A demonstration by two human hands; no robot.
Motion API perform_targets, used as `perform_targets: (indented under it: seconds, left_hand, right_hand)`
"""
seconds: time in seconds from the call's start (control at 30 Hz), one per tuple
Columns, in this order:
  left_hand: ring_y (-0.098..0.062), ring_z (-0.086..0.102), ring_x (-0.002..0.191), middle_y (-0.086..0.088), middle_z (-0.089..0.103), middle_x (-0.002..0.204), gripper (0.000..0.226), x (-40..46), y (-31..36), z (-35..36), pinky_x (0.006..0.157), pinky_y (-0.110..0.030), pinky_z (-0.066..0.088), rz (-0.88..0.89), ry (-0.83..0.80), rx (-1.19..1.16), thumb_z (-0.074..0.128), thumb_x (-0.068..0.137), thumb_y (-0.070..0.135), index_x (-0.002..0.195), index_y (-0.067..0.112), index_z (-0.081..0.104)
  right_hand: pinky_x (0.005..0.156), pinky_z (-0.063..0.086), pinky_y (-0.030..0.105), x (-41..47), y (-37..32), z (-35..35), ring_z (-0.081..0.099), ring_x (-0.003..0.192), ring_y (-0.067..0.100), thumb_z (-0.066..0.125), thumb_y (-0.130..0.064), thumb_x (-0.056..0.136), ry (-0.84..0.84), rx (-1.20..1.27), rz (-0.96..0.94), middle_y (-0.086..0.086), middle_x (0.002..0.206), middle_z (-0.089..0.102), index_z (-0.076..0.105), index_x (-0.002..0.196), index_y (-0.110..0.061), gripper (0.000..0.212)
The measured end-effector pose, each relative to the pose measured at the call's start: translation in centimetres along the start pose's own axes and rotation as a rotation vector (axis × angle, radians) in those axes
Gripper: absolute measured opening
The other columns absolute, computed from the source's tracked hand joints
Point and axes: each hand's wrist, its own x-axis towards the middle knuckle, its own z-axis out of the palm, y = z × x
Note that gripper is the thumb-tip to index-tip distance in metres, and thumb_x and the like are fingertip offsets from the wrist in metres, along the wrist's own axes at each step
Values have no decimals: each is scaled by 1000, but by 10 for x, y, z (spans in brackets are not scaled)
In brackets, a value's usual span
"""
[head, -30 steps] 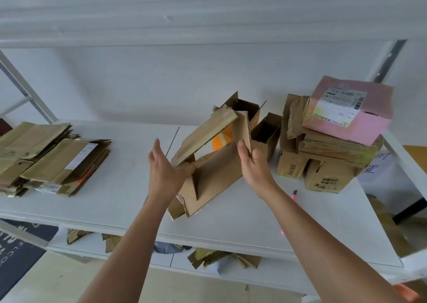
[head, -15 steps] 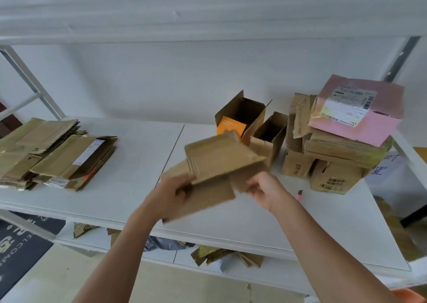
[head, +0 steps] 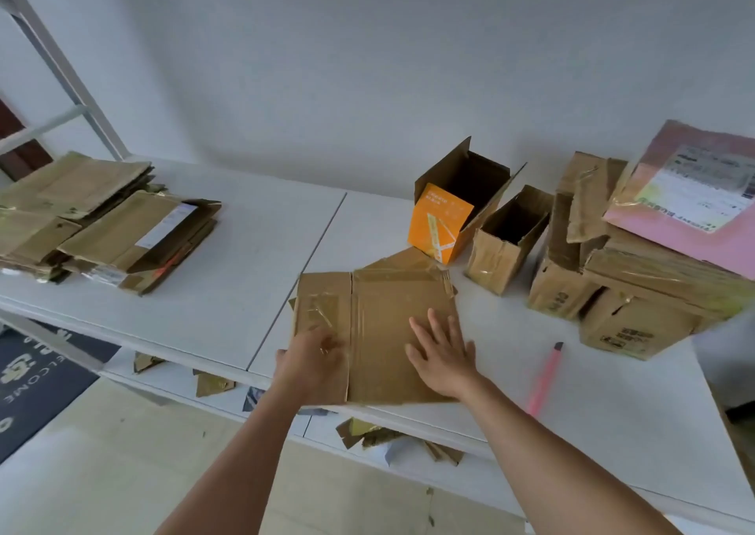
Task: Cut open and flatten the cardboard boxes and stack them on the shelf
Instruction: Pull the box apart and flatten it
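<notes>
Cardboard box (head: 392,330), flattened, lies near the front edge of the white shelf (head: 228,297), just in front of the orange box (head: 439,224).

Head view: left hand (head: 314,359) rests on the taped left panel, fingers loosely bent against the board, gripping nothing as far as can be told. Right hand (head: 443,355) presses flat on the right panel, fingers straight and spread. Stack of flattened boxes (head: 106,228) sits well apart at the left end; uncut boxes (head: 613,281) piled at the right, with the pink box (head: 694,195) on top. Pink cutter (head: 545,379) lies on the shelf to the right of the hands.

To do this step well: press evenly along the creases so the panels stay down, probably smoothing outward from the middle, then slide or carry the sheet left and square it onto the stack. Worth watching the front edge, where the board slightly overhangs and could tip off.
</notes>
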Motion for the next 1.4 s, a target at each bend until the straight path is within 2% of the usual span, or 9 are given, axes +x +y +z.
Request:
perform_targets:
  seconds: [0.17, 0.37, 0.5, 0.6, 0.73, 0.87, 1.07, 1.2, 1.4]
  left_hand:
    - [-33, 31, 125, -13, 34, 132, 63, 8, -6, 6, 105, -45, 32, -312, 155, -4, 71, 86, 32, 138, 16, 38]
    - [-37, 33, 132, -19, 39, 137, 78, 23, -1, 2, 108, -47, 34, -552, 88, -182, 83, 76, 28, 136, 5, 38]
    - [-31, 53, 112, -13, 55, 122, 65, 27, -8, -9, 95, -45, 48, -511, 55, -324, 83, 75, 26, 126, 7, 47]
    - [-24, 62, 88, -13, 65, 112, 21, 23, -8, -24, 79, -40, 52, -473, 127, -678, 66, 91, 17, 108, 14, 54]
    - [-26, 63, 74, -14, 67, 90, 20, 16, -6, -42, 72, -39, 54, -420, 108, -1024, 60, 95, 7, 80, 15, 50]
    - [-24, 63, 77, -12, 65, 93, 9, 15, -5, -63, 67, -37, 53, -483, 230, -1212, 57, 98, 9, 91, 12, 53]
    - [-35, 60, 115, -18, 62, 127, 34, 6, -12, -76, 91, -52, 50, -642, 208, -1481, 54, 100, 10, 132, 1, 50]
    - [-33, 61, 109, -19, 61, 126, 34, -6, -25, -74, 76, -43, 54, -624, 215, -1509, 55, 98, 6, 131, -1, 48]
    - [-19, 68, 65, -9, 69, 80, 13, -31, -82, -115, 52, -27, 55, -566, 319, -1487, 55, 95, -2, 88, 9, 55]
  right_hand:
    - [116, -15, 55, 7, 8, 18, -40, 140, 24, 10, -62, 99, -28, -143, 1, -11, 149, -45, -20, 151, -43, 63]
    - [116, -16, 55, 7, 10, 20, -41, 140, 24, 8, -62, 99, -23, -163, -6, -10, 150, -45, -22, 150, -42, 62]
    - [117, -15, 55, 9, 12, 18, -38, 142, 22, 10, -63, 99, -17, -110, -23, -11, 153, -41, -19, 151, -44, 63]
    - [119, -7, 56, 4, 16, 12, -27, 147, 21, 23, -62, 100, 55, -13, -68, -12, 160, -27, -6, 154, -44, 64]
    - [119, 4, 56, -12, 10, 4, -9, 151, 26, 47, -54, 97, 360, 219, -29, 0, 165, -9, 9, 156, -32, 74]
    - [118, 17, 49, -19, -17, -10, 17, 147, 35, 69, -35, 89, 722, 577, 47, 20, 158, 21, 20, 153, -5, 86]
    - [92, 57, 40, -12, -86, -40, 55, 125, 18, 70, -61, 74, 77, 1328, 26, -3, 142, 47, 15, 155, -25, 104]
    - [97, 53, 38, 5, -130, -36, 54, 124, 24, 66, -30, 93, 290, 1274, 0, 8, 142, 48, 29, 144, -10, 66]
    - [97, 33, 19, 21, -192, -37, 44, 128, 19, 62, -25, 97, 277, 1112, -56, 5, 149, 37, 12, 154, -11, 77]
